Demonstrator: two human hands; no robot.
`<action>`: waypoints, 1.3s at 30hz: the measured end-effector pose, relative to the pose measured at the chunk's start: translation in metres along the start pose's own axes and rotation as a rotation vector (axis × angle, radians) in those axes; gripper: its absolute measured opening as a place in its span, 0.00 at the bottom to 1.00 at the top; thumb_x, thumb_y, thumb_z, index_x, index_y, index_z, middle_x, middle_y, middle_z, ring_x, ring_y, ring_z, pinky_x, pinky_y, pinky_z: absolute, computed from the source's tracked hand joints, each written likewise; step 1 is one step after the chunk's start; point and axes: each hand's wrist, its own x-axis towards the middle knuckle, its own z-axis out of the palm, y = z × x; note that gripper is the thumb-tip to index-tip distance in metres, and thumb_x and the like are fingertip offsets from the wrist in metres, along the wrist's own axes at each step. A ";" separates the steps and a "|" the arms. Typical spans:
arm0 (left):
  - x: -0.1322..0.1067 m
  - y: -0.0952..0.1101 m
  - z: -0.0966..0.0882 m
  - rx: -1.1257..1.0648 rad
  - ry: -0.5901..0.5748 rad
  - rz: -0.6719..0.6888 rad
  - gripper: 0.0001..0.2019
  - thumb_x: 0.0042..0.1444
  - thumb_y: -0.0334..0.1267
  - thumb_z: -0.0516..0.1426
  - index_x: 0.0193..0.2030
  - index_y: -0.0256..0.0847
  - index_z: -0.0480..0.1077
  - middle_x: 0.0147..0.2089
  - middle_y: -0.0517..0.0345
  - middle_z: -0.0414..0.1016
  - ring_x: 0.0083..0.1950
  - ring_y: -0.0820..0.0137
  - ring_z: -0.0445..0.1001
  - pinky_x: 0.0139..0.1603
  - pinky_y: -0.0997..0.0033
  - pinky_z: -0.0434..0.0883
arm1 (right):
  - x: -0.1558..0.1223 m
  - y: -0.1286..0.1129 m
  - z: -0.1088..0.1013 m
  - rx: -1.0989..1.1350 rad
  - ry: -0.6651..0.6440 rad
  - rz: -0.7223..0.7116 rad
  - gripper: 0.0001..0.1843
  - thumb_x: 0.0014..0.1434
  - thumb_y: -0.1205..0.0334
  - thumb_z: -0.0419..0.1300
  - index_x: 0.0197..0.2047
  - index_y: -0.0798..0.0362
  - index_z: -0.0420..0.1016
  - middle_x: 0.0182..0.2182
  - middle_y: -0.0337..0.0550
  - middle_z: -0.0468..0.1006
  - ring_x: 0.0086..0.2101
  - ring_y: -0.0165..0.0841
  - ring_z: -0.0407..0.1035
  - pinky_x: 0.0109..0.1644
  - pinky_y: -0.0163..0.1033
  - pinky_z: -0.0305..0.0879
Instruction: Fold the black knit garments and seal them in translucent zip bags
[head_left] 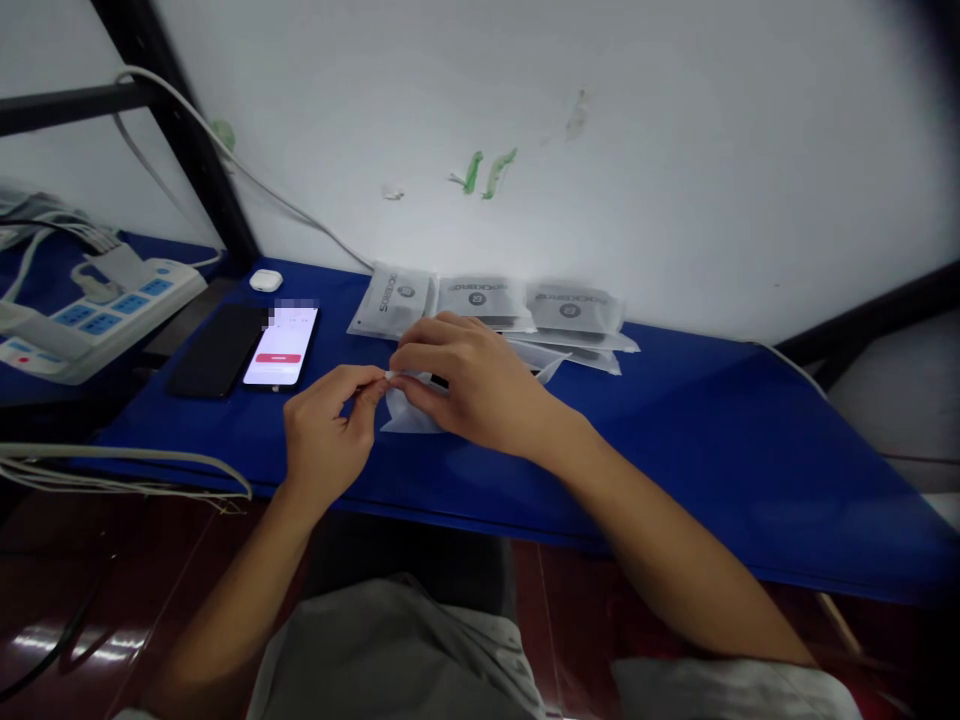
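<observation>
Blue table (712, 440) | left hand (330, 430), right hand (465, 385) fingertips pinch white pouch (409, 415); mostly hidden under palm

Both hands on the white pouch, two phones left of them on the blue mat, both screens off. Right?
Not quite. Only the dark phone is off; the lit phone beside it shows a white screen with a red bar, per the head view. The rest stands: left hand and right hand pinch the white pouch, phones to their left on the blue mat.
</observation>
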 end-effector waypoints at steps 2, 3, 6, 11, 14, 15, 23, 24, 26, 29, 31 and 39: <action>-0.001 0.002 0.000 -0.004 -0.004 0.018 0.05 0.60 0.35 0.56 0.34 0.42 0.74 0.32 0.62 0.79 0.32 0.74 0.75 0.36 0.74 0.71 | -0.001 0.000 -0.001 -0.015 -0.005 -0.020 0.10 0.63 0.65 0.53 0.36 0.54 0.76 0.38 0.46 0.75 0.37 0.34 0.64 0.41 0.40 0.56; -0.001 0.003 0.001 -0.006 -0.002 0.027 0.05 0.60 0.35 0.56 0.34 0.42 0.73 0.32 0.62 0.79 0.32 0.74 0.75 0.36 0.74 0.71 | -0.001 -0.001 -0.002 -0.024 -0.007 -0.025 0.10 0.63 0.65 0.53 0.36 0.54 0.76 0.37 0.45 0.75 0.37 0.34 0.64 0.41 0.40 0.55; -0.002 0.005 0.002 -0.016 0.006 0.044 0.06 0.60 0.34 0.55 0.34 0.41 0.73 0.32 0.62 0.78 0.32 0.74 0.75 0.36 0.74 0.71 | -0.003 0.000 -0.004 -0.040 -0.019 -0.030 0.10 0.63 0.65 0.53 0.35 0.54 0.76 0.37 0.45 0.75 0.37 0.34 0.63 0.41 0.40 0.55; -0.003 0.002 0.002 -0.020 0.019 0.054 0.05 0.59 0.32 0.56 0.33 0.41 0.72 0.31 0.63 0.77 0.31 0.75 0.74 0.35 0.76 0.70 | -0.011 0.007 -0.009 -0.030 -0.031 0.002 0.09 0.61 0.66 0.54 0.35 0.54 0.75 0.37 0.45 0.75 0.37 0.34 0.64 0.41 0.40 0.56; -0.002 0.000 0.002 -0.026 0.022 0.067 0.05 0.59 0.32 0.56 0.33 0.41 0.72 0.30 0.64 0.77 0.31 0.76 0.73 0.35 0.77 0.70 | -0.018 0.013 -0.011 -0.026 -0.024 0.019 0.08 0.60 0.66 0.54 0.35 0.54 0.75 0.36 0.45 0.76 0.37 0.35 0.64 0.40 0.40 0.56; -0.001 0.000 0.002 -0.029 0.018 0.072 0.05 0.59 0.31 0.56 0.33 0.41 0.72 0.30 0.64 0.77 0.31 0.76 0.73 0.35 0.77 0.70 | -0.020 0.014 -0.011 -0.026 -0.022 0.027 0.08 0.60 0.66 0.54 0.35 0.54 0.75 0.36 0.46 0.76 0.37 0.35 0.64 0.40 0.40 0.56; 0.000 -0.002 0.003 -0.067 -0.069 0.057 0.05 0.61 0.33 0.54 0.34 0.41 0.71 0.31 0.62 0.75 0.32 0.75 0.72 0.36 0.75 0.70 | -0.024 0.015 -0.008 0.007 -0.037 0.077 0.09 0.62 0.65 0.54 0.40 0.54 0.76 0.36 0.46 0.76 0.37 0.34 0.65 0.40 0.40 0.56; 0.000 -0.002 0.003 -0.075 -0.083 0.064 0.05 0.61 0.33 0.54 0.35 0.41 0.70 0.31 0.62 0.74 0.32 0.75 0.72 0.35 0.75 0.70 | -0.023 0.015 -0.008 0.017 -0.044 0.069 0.10 0.62 0.65 0.54 0.39 0.54 0.76 0.36 0.46 0.76 0.37 0.34 0.66 0.40 0.40 0.56; 0.000 0.000 0.003 -0.098 -0.105 0.075 0.05 0.61 0.32 0.54 0.36 0.41 0.70 0.32 0.62 0.74 0.32 0.75 0.72 0.36 0.75 0.70 | -0.022 0.015 -0.008 0.023 -0.048 0.059 0.10 0.63 0.66 0.53 0.39 0.55 0.76 0.37 0.46 0.76 0.37 0.34 0.66 0.41 0.40 0.57; 0.002 0.002 0.004 -0.128 -0.134 0.113 0.04 0.61 0.33 0.55 0.38 0.41 0.71 0.34 0.60 0.75 0.34 0.75 0.73 0.38 0.75 0.70 | -0.021 0.016 -0.008 0.019 -0.039 0.052 0.11 0.64 0.67 0.52 0.38 0.56 0.77 0.37 0.46 0.76 0.37 0.33 0.65 0.42 0.40 0.57; 0.004 0.004 0.006 -0.123 -0.127 0.159 0.03 0.61 0.33 0.55 0.38 0.40 0.71 0.35 0.59 0.75 0.36 0.75 0.73 0.39 0.74 0.70 | -0.022 0.016 -0.008 0.017 -0.031 0.049 0.11 0.63 0.67 0.53 0.37 0.56 0.77 0.37 0.46 0.76 0.37 0.33 0.65 0.41 0.40 0.57; 0.005 0.007 0.010 -0.053 -0.005 0.263 0.04 0.60 0.30 0.57 0.35 0.39 0.72 0.34 0.58 0.75 0.36 0.74 0.73 0.39 0.73 0.70 | -0.029 0.015 -0.008 -0.030 0.030 0.062 0.09 0.62 0.66 0.55 0.35 0.53 0.77 0.39 0.44 0.77 0.38 0.34 0.65 0.40 0.39 0.56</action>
